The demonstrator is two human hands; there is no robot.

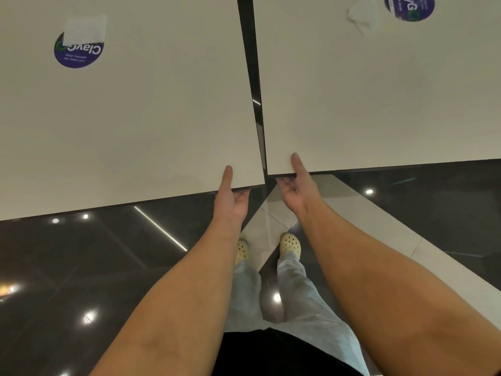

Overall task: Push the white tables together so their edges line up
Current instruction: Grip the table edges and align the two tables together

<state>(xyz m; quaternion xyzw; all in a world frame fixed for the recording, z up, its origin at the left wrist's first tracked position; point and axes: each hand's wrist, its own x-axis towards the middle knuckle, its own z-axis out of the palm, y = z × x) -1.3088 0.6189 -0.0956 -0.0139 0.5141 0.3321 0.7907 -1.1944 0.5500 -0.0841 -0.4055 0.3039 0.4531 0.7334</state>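
Two white tables fill the upper half of the view. The left table [130,118] and the right table [379,99] stand side by side with a narrow dark gap between them, wider at the far end. The left table's near edge lies closer to me than the right one's. My left hand [231,196] grips the left table's near edge beside its right corner, thumb on top and fingers underneath. My right hand [296,185] grips the right table's near edge at its left corner the same way.
A round purple sticker [78,51] with torn paper over it sits on the left table; another purple sticker [409,8] is on the right table. Below is a glossy dark floor [95,267] with a pale tile strip [379,229]. My feet in yellow clogs [290,244] stand under the corners.
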